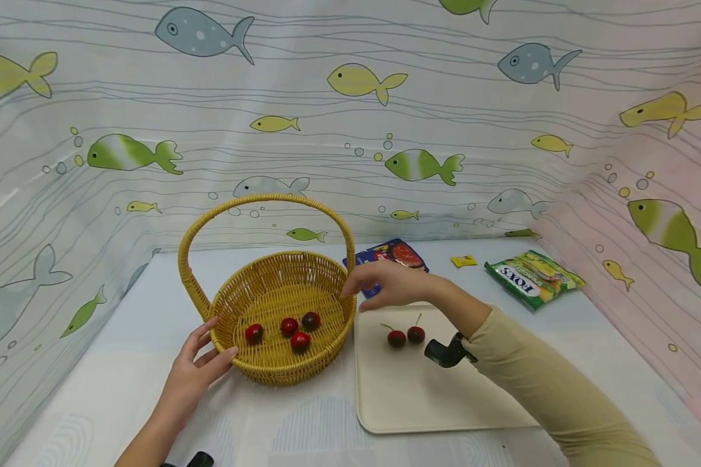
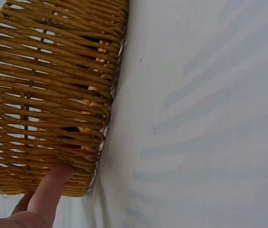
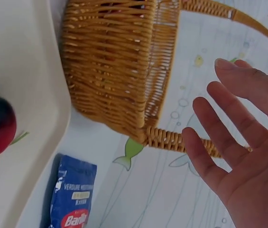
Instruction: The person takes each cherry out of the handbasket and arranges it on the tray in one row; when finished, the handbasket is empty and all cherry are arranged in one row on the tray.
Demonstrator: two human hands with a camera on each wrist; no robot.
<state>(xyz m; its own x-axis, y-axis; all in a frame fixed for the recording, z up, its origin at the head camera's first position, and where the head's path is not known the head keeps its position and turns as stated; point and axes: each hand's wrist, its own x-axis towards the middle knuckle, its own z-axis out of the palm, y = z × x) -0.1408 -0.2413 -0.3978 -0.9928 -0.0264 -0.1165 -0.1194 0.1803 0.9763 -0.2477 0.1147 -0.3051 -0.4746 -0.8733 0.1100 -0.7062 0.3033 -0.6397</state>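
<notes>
Currently, my left hand rests spread fingers against basket, between tray and table's left edge; right hand relaxed, holding nothing. Four cherries inside; two cherries near tray's far-left corner. Likely light, slippery, bruisable: I'd pinch sides gently.

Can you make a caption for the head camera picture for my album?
Left hand touching a wicker basket of four cherries, right hand near its rim, two cherries on a tray.

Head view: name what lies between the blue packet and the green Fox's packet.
A small yellow packet lies between them; the head view shows it.
</notes>
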